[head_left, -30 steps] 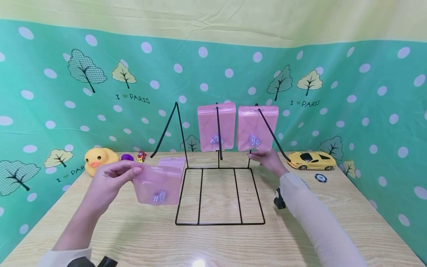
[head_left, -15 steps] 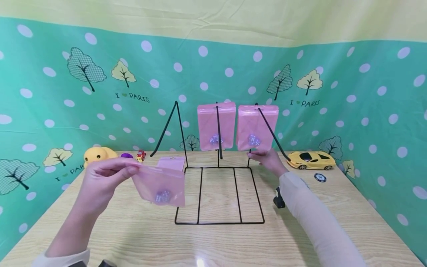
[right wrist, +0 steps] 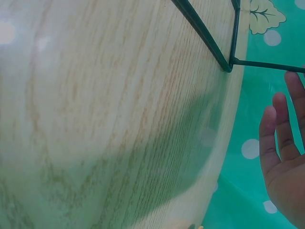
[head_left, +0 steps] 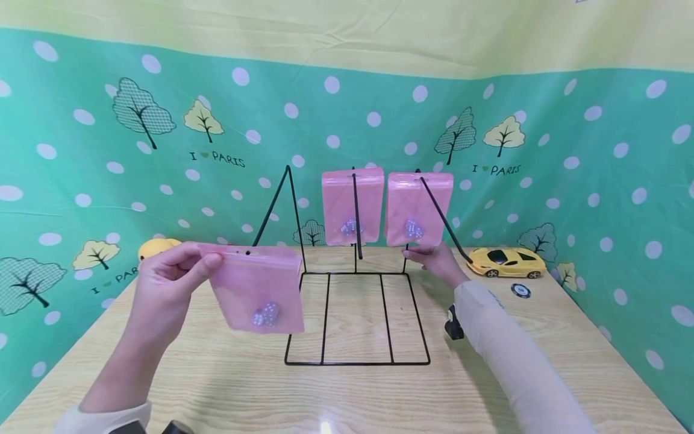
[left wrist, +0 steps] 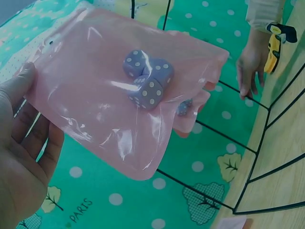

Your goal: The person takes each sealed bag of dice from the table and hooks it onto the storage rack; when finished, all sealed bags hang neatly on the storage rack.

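Observation:
With thumb and fingers, my left hand [head_left: 168, 289] pinches the upper left corner of a pink zip bag [head_left: 260, 283]. Purple dice [left wrist: 147, 90] show through its clear plastic. The bag hangs in front of the left prong [head_left: 271, 211] of a black wire display rack [head_left: 358, 364]; its hang hole is close to the prong's tip. Whether the tip is through the hole I cannot tell. My right hand [head_left: 436, 262] holds the rack's right upright between thumb and fingertips, the other fingers extended. Above it hangs a pink bag [head_left: 434, 208] on the right prong; another pink bag [head_left: 336, 199] hangs on the middle one.
A yellow toy car [head_left: 506, 263] and a poker chip [head_left: 521, 290] are on the wooden table [head_left: 228, 386] at the right. Partly hidden behind my left hand is a yellow duck [head_left: 154, 246]. A patterned green curtain [head_left: 217, 126] stands close behind the rack.
My left hand has raised the bag's top edge, so the bag now hangs more upright and faces me at the left prong's tip. The right hand stays at the upright.

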Available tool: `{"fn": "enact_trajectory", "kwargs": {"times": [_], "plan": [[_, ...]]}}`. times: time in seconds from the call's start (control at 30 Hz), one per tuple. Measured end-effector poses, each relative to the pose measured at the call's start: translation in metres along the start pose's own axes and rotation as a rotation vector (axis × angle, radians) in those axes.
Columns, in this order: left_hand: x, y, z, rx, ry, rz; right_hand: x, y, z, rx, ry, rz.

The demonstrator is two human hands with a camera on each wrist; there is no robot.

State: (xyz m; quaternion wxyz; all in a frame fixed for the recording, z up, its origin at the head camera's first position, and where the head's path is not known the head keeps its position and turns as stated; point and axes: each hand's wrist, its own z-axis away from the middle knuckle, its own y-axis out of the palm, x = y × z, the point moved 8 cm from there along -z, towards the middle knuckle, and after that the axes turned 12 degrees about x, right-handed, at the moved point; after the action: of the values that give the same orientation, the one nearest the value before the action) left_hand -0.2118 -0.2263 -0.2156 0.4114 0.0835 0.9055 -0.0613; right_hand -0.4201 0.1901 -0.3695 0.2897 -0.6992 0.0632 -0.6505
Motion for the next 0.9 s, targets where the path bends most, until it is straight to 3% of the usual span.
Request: {"fn": "enact_trajectory", "kwargs": {"times": [0.4, 0.9], "plan": [[0.007, -0.001, 0.0, -0.063, -0.101, -0.08, 0.001, 0.0, 0.001, 0.004, -0.013, -0.002], [0.025, -0.002, -0.016, -0.079, -0.196, -0.165, -0.002, 0.001, 0.0, 0.011, -0.016, 0.013]]}}
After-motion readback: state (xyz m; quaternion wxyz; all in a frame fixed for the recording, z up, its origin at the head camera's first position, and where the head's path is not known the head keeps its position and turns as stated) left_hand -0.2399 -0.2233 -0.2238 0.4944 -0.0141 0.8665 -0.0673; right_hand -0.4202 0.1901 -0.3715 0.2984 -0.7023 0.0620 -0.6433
